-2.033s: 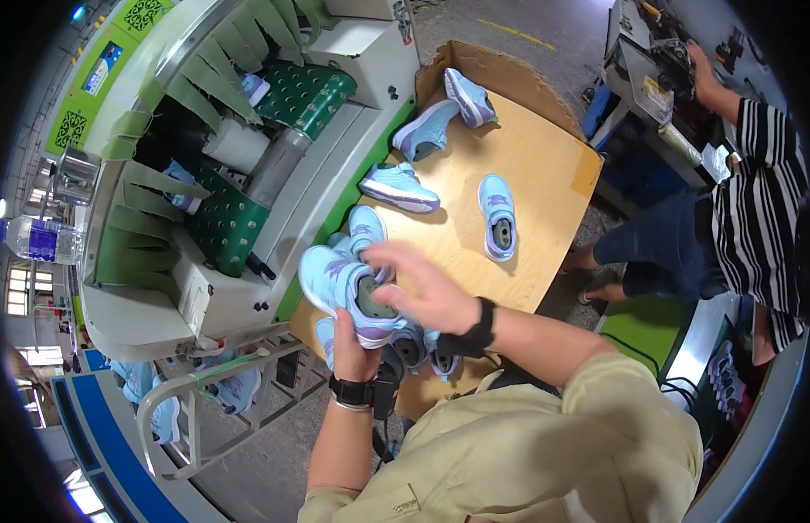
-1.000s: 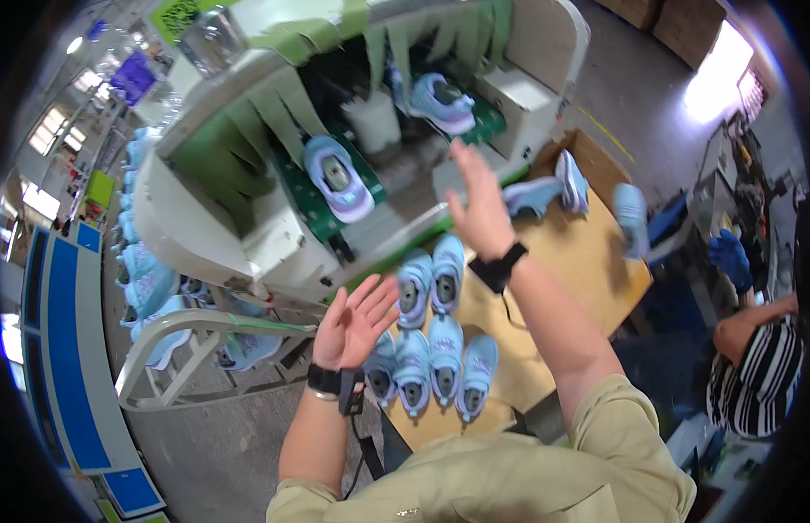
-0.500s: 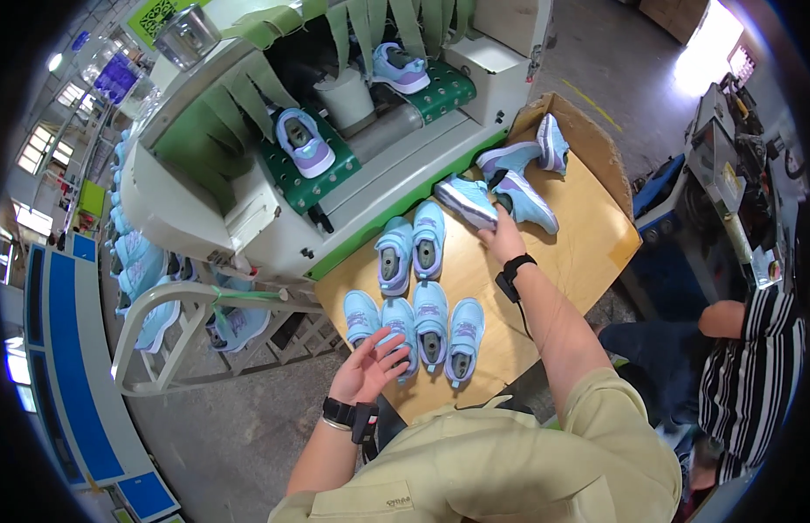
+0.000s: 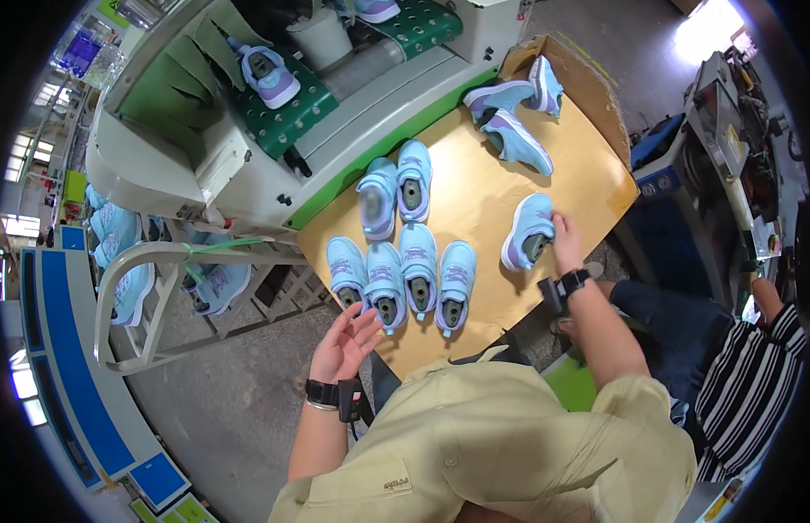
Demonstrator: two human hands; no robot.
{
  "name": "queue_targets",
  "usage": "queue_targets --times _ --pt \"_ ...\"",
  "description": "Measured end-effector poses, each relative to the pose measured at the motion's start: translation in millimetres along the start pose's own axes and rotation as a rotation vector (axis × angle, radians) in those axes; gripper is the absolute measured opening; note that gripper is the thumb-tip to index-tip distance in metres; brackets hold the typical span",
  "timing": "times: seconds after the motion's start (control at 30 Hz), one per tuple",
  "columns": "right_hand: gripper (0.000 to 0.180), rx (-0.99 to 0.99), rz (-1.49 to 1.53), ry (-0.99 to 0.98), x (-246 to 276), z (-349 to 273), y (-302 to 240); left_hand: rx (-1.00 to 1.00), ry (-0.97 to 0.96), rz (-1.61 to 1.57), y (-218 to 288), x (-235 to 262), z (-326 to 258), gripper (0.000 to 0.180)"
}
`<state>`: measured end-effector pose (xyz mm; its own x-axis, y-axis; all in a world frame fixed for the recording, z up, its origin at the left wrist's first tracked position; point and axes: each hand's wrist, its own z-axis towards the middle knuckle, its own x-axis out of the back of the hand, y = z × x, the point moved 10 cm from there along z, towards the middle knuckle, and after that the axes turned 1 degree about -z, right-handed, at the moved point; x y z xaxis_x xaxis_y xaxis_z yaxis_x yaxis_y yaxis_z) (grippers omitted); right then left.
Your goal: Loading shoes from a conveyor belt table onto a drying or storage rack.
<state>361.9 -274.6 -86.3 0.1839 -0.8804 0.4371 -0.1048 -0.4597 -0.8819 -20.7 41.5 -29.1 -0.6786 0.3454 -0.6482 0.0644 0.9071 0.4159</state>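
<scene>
My right hand (image 4: 566,242) grips a light blue and lilac sneaker (image 4: 529,228) by its collar end, at the right of the tan tabletop (image 4: 488,292). The toe points away from me, and a dark insert shows in the opening. Palm up, my left hand (image 4: 346,338) is open and holds nothing, its fingertips by the near end of a row of matching sneakers (image 4: 385,283). Two more such sneakers (image 4: 414,180) stand upright behind that row. Three sneakers (image 4: 520,142) lie in a loose pile at the table's far right corner.
Beyond the table stands a white machine with a green perforated belt (image 4: 287,109) carrying a sneaker (image 4: 270,77). A cardboard wall (image 4: 588,91) edges the table's far right. At left are a metal rack rail (image 4: 130,270) and more sneakers. A person in a striped top (image 4: 754,375) sits at right.
My right hand has drawn one sneaker out of the far right pile, toward me and to the right. My left hand stays open near the row. The whole view has shifted.
</scene>
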Motion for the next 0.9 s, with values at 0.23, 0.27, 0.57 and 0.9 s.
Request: queue_targets --times 0.23,0.27,0.57,0.9 --pt "0.069 0.301 -0.120 0.067 -52.0 -71.0 -54.1 0.109 -0.129 0.128 -18.8 -59.9 34.8 0.040" --pt "0.071 0.206 -0.048 -0.037 -52.5 -60.3 -45.6 0.123 -0.197 0.164 -20.1 -77.1 40.6 0.041" --pt "0.090 0.117 0.343 -0.758 -107.9 -172.3 -180.7 0.066 -0.487 0.136 -6.6 -141.7 45.6 0.080" --pt "0.088 0.467 -0.356 -0.659 -149.1 -184.6 -100.4 -0.327 -0.314 -0.046 201.5 -183.1 120.3 0.086"
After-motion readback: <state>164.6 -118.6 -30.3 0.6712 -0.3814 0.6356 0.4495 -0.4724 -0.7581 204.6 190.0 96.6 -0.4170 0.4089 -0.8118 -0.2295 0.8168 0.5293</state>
